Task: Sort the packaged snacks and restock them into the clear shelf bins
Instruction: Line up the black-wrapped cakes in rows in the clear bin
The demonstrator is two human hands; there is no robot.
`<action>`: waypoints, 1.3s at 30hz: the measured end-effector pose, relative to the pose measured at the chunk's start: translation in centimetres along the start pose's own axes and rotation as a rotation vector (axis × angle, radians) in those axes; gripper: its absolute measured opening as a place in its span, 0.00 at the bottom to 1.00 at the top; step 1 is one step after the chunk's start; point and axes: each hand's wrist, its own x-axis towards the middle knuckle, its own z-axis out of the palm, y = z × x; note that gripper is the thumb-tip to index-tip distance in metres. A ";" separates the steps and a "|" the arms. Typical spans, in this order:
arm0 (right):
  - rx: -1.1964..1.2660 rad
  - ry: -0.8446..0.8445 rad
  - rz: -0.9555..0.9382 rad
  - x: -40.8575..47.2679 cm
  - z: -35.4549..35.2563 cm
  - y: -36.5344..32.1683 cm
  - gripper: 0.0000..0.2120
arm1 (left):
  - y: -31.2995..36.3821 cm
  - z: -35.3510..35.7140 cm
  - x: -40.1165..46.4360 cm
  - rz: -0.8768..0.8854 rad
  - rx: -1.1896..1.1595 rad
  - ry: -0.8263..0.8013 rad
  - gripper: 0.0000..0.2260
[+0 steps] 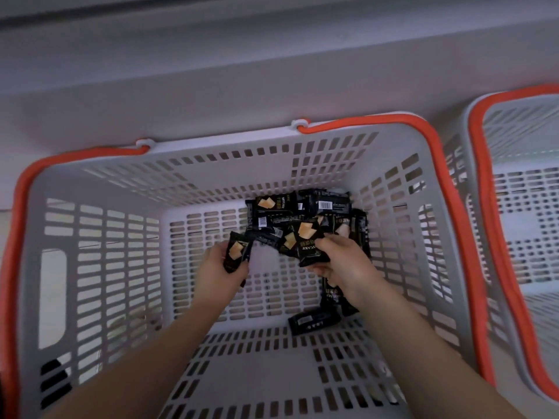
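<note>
Both my hands reach down into a grey slotted basket [99, 267] with an orange rim. My left hand [220, 267] grips one black snack packet [237, 251] with a gold cracker picture. My right hand [338, 261] holds a black packet [308, 243] lettered "DRYCAKE", with another tucked behind it. A pile of the same black packets [302, 207] lies in the basket's far right corner. A few more packets [314, 320] lie on the basket floor under my right wrist. No shelf bins are in view.
A second grey basket with an orange rim [520, 207] stands to the right, touching the first; nothing shows inside it. A pale grey ledge or shelf face [272, 71] runs along behind both baskets.
</note>
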 end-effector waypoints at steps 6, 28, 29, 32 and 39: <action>-0.299 0.009 -0.211 -0.7 -0.4 0.2 0.09 | 2.7 0.5 -2.2 0.011 -0.343 -0.024 0.12; -0.510 0.132 -0.320 0.3 -0.8 1.0 0.17 | 6.6 1.9 -2.5 0.073 -0.431 -0.391 0.11; -0.613 0.141 -0.438 0.4 -1.0 1.0 0.24 | 6.4 1.5 -2.2 0.144 -0.262 -0.389 0.13; -0.834 0.019 -0.694 0.5 -1.2 0.9 0.29 | 6.1 0.5 -1.0 0.392 0.215 -0.377 0.19; -1.239 -0.223 -0.586 0.5 -1.0 1.7 0.22 | 7.3 -0.1 1.0 0.751 0.600 -0.481 0.20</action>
